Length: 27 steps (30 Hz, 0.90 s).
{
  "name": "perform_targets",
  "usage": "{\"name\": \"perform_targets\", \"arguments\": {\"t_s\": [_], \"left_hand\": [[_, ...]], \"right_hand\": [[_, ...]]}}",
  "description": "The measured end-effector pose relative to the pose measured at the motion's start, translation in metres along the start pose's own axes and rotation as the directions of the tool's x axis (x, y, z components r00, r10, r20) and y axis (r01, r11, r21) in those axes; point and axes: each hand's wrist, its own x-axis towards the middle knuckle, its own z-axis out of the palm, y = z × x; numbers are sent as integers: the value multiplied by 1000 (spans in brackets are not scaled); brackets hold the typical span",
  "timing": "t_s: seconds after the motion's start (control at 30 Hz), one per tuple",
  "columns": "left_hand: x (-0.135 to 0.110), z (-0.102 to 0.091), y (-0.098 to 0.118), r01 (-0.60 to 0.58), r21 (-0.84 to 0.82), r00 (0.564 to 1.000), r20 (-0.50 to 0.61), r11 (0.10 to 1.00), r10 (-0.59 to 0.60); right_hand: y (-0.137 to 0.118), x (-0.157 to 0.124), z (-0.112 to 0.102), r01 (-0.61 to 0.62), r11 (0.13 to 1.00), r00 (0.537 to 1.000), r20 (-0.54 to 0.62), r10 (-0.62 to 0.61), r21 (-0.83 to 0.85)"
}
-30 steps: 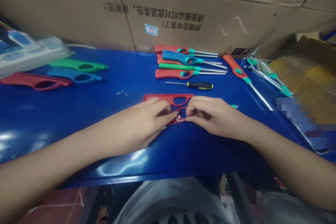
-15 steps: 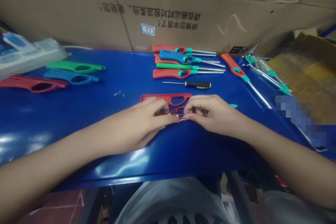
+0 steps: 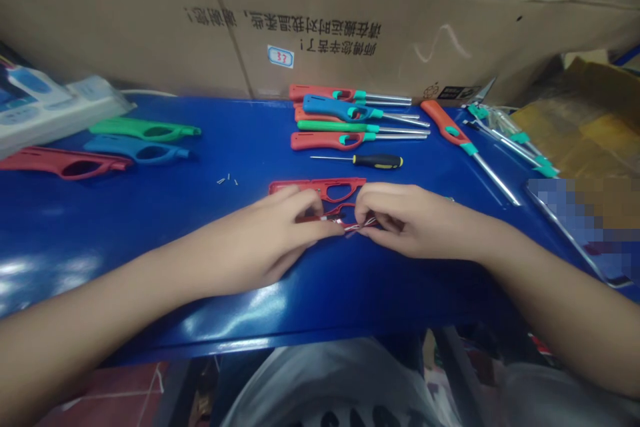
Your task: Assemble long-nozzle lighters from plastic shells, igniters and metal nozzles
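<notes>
My left hand (image 3: 280, 237) is closed on a red lighter casing half (image 3: 346, 207), thumb and fingers along its near side; much of the casing is hidden under both hands. Thin twisted wires (image 3: 369, 221) in red and white run from the casing to my right hand (image 3: 407, 220), which pinches them between thumb and fingertips. Just behind, another red casing half (image 3: 349, 181) with a trigger opening lies on the blue table (image 3: 240, 320). Farther back is a black and yellow screwdriver (image 3: 379, 161). Several small screws (image 3: 229, 177) lie to the left.
Several long-nosed lighters (image 3: 330, 141) lie stacked before a cardboard box (image 3: 150, 33). An orange lighter (image 3: 445, 121) and loose metal-tube parts (image 3: 520, 147) are at right. Green (image 3: 120, 125), blue (image 3: 115, 144) and red (image 3: 40, 161) handles lie left, near a white power strip (image 3: 95, 97).
My right hand has moved slightly right and toward me, away from the left fingertips. More of the twisted wires shows between the hands. The left hand has hardly moved.
</notes>
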Motion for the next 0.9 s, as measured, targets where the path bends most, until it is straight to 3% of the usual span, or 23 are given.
{"name": "perform_targets", "arguments": {"t_s": [0.17, 0.53, 0.77, 0.9], "left_hand": [[-1, 2, -2, -21, -9, 1000, -6, 1000, 21], [-1, 1, -3, -47, 6, 999, -17, 999, 47], [-2, 2, -4, -56, 5, 998, -19, 998, 56], [-1, 1, -3, -52, -12, 999, -19, 999, 51]], "right_hand": [[3, -1, 0, 52, 997, 998, 33, -50, -55], [6, 0, 1, 124, 992, 992, -19, -125, -33], [6, 2, 5, 53, 998, 993, -107, -48, 43], [6, 3, 4, -31, 992, 996, -81, 41, 121]]}}
